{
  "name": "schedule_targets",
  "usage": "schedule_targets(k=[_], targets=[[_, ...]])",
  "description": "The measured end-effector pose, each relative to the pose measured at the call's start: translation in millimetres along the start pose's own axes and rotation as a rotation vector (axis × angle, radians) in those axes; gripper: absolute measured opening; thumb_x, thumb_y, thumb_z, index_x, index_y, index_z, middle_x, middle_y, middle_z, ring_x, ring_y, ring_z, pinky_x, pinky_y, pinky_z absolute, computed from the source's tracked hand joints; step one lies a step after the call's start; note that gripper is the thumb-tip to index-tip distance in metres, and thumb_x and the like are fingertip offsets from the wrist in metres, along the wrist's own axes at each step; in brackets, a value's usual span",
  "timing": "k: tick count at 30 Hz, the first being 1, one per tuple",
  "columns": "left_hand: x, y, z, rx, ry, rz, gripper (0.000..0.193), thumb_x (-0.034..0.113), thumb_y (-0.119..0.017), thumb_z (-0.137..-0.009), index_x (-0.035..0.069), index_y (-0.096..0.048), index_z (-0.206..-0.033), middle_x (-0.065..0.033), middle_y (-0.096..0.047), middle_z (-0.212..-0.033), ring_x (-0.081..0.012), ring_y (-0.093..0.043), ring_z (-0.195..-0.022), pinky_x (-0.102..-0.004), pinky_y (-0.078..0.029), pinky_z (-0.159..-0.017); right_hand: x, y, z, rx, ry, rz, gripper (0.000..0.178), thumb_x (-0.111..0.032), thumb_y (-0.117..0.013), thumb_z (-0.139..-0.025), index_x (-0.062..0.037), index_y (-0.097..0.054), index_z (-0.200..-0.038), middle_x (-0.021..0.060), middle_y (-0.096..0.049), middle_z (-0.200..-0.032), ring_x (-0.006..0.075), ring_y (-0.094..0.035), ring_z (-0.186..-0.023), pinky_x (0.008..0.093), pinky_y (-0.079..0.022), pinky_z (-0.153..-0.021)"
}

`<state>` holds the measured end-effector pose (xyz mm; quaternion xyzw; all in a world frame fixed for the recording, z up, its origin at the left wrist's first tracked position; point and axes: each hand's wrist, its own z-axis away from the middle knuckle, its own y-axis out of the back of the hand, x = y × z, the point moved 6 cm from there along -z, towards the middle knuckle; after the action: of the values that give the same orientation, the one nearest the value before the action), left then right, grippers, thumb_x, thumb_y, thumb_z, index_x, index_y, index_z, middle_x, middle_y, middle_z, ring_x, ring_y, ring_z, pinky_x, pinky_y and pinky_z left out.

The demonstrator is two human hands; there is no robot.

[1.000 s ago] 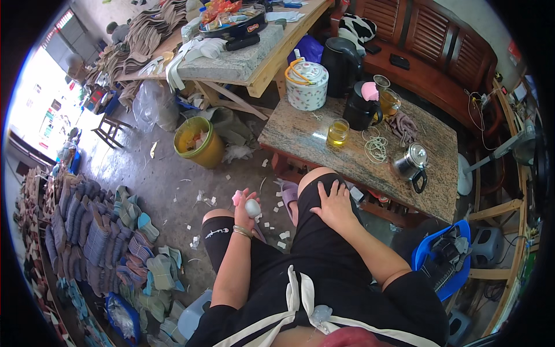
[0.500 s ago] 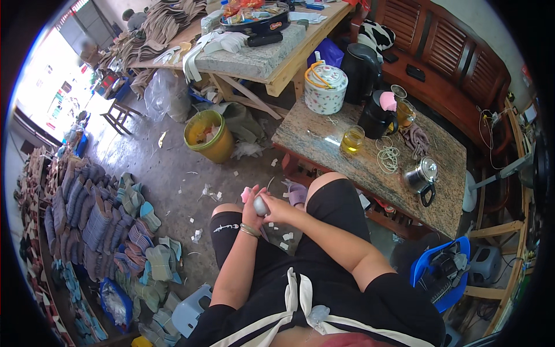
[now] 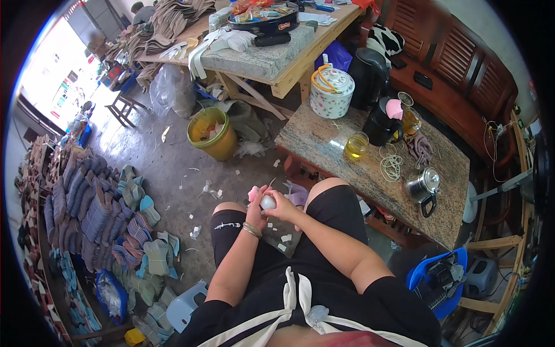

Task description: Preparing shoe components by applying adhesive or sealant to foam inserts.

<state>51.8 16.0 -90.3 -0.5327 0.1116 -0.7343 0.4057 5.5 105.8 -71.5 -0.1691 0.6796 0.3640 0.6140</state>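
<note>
Above my lap, both hands meet around a smooth, pale grey-white rounded object (image 3: 267,202), whose exact kind I cannot make out. My left hand (image 3: 255,213), with bangles at its wrist, closes on its left side. A piece of something soft and pink (image 3: 253,194) also shows at the left hand's fingers. From the right, my right hand (image 3: 281,208) curls its fingers against the rounded object. Parts of both objects are hidden by my fingers.
To the right, a stone-topped table (image 3: 329,139) carries a floral lidded pot (image 3: 332,92), a glass of yellow liquid (image 3: 356,146), a black mug (image 3: 379,124) and a steel pot (image 3: 423,184). A yellow bin (image 3: 214,139) stands ahead. Stacked insoles (image 3: 95,214) lie left; a blue stool (image 3: 186,306) is nearby.
My hands have shifted slightly to the right in the view, still around the rounded object, which is turned a little. The surroundings have shifted slightly with my head.
</note>
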Motion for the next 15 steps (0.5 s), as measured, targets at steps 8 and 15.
schedule_targets(k=[8, 15], targets=[[91.2, -66.4, 22.5, 0.059, -0.429, -0.597, 0.027, 0.018, -0.055, -0.089, 0.001, -0.061, -0.108, -0.0058, -0.064, -0.101, -0.0134, -0.059, -0.095, -0.0237, -0.043, -0.083, 24.0, 10.6, -0.4, 0.028, -0.166, 0.186, 0.074, -0.030, -0.078, -0.058, -0.0054, -0.046, -0.119, 0.0210, -0.054, -0.107, 0.0343, -0.054, -0.099, 0.0383, -0.044, -0.085], [147.4, -216.9, 72.0, -0.353, -0.596, -1.048, 0.020, 0.009, -0.058, -0.086, -0.002, -0.062, -0.102, -0.0061, -0.064, -0.098, -0.0127, -0.059, -0.089, -0.0258, -0.045, -0.082, 12.4, 6.1, 0.6, -0.019, -0.258, 0.207, 0.076, -0.030, -0.074, -0.058, -0.0059, -0.043, -0.123, 0.0210, -0.052, -0.115, 0.0348, -0.055, -0.104, 0.0394, -0.045, -0.087]])
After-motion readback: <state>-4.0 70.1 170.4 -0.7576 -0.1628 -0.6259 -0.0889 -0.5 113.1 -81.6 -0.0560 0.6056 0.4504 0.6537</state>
